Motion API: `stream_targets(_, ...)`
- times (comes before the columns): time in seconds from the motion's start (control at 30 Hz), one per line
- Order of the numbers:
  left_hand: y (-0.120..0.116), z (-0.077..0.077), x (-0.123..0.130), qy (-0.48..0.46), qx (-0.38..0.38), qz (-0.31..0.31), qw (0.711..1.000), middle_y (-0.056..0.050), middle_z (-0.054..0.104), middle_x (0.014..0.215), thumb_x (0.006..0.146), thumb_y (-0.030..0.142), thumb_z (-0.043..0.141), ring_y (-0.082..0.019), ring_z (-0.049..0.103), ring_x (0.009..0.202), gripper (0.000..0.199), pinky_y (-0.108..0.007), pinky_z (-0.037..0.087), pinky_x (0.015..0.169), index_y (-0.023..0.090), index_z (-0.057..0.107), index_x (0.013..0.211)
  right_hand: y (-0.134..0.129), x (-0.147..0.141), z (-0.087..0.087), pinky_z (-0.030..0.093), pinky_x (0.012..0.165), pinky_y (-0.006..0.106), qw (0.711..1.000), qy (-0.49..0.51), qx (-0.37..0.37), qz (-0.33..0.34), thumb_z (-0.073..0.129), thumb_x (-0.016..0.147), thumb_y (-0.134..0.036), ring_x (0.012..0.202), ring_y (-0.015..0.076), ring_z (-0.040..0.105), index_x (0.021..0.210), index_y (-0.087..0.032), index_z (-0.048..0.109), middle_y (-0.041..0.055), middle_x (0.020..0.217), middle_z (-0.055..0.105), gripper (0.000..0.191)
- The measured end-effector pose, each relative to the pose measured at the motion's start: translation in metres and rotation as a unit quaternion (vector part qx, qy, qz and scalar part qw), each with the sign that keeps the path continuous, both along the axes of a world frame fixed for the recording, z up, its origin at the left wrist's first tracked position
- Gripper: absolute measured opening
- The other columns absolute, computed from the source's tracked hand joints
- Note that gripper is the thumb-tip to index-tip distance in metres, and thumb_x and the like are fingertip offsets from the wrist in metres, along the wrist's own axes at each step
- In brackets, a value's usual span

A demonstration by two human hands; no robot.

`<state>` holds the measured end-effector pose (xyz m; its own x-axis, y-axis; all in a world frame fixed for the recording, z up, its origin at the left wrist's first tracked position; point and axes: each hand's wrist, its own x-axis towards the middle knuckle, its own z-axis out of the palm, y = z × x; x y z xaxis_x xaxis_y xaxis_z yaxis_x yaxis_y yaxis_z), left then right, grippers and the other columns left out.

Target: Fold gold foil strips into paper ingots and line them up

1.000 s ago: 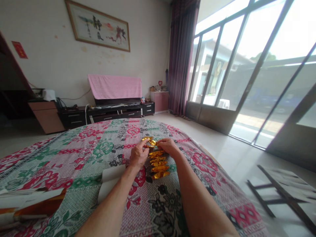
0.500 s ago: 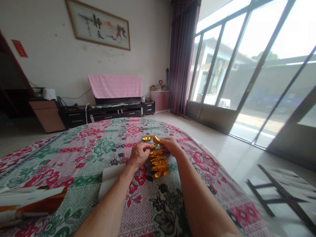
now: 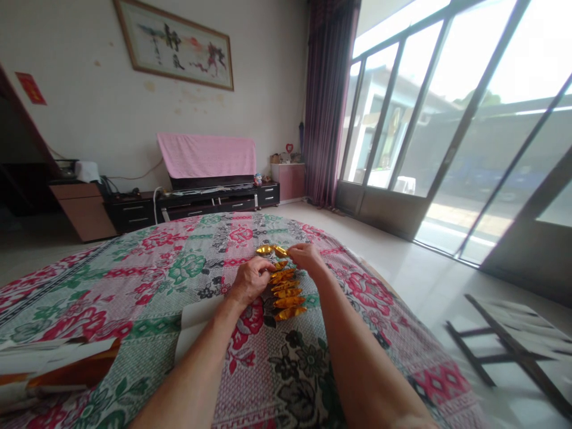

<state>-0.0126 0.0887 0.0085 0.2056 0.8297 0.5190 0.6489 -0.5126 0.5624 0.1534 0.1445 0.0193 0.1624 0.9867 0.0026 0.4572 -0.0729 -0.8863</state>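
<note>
Folded gold foil paper ingots lie in a column on the flowered tablecloth in front of me. My left hand is closed, its thumb and fingertips pinching the left end of the ingot at the far end of the column. My right hand pinches the right end of another gold paper ingot, just beyond the column. Left of that one lies a further gold ingot, close to it or touching. The fingertips of my right hand are partly hidden.
White sheets lie under and beside my left forearm. Gold-and-white foil paper rests at the table's left edge. A low stool stands on the floor to the right. A cabinet with a pink cloth is against the wall.
The ingot in my right hand has gone from raised and tilted to lying lower, beside the far ingot. My left hand has barely moved. The camera view has shifted slightly.
</note>
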Motion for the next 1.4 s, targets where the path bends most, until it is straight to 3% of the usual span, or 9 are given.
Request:
stream_targets(0.3, -0.001, 0.002, 0.0, 0.016, -0.001, -0.018, 1.0, -0.002, 0.069, 0.084, 0.066, 0.001, 0.048, -0.012, 0.062, 0.08, 0.029, -0.022, 0.048, 0.077, 0.017, 0.07, 0.078, -0.003, -0.002, 0.002, 0.04, 0.058, 0.017, 0.987, -0.151, 0.05, 0.015, 0.054, 0.063, -0.024, 0.064, 0.0132, 0.06, 0.075, -0.019, 0.074, 0.0008, 0.055, 0.063, 0.024)
stream_targets(0.53, 0.003, -0.002, -0.002, 0.02, 0.0, -0.021, 1.0, -0.001, 0.069, 0.084, 0.066, 0.002, 0.047, -0.012, 0.062, 0.08, 0.031, -0.022, 0.048, 0.079, 0.019, 0.07, 0.08, -0.008, -0.007, 0.009, 0.039, 0.055, 0.017, 0.962, -0.262, 0.068, 0.04, 0.05, 0.066, -0.023, 0.068, 0.0143, 0.062, 0.078, -0.022, 0.074, 0.0034, 0.067, 0.069, 0.027)
stream_targets(1.4, 0.006, -0.007, -0.005, 0.0, 0.001, -0.027, 1.0, -0.002, 0.068, 0.083, 0.071, 0.004, 0.046, -0.011, 0.061, 0.078, 0.035, -0.022, 0.048, 0.074, 0.021, 0.071, 0.087, -0.013, -0.008, 0.013, 0.038, 0.055, 0.016, 0.947, -0.314, 0.049, 0.051, 0.05, 0.068, -0.021, 0.069, 0.0141, 0.063, 0.082, -0.02, 0.074, 0.0055, 0.072, 0.07, 0.028)
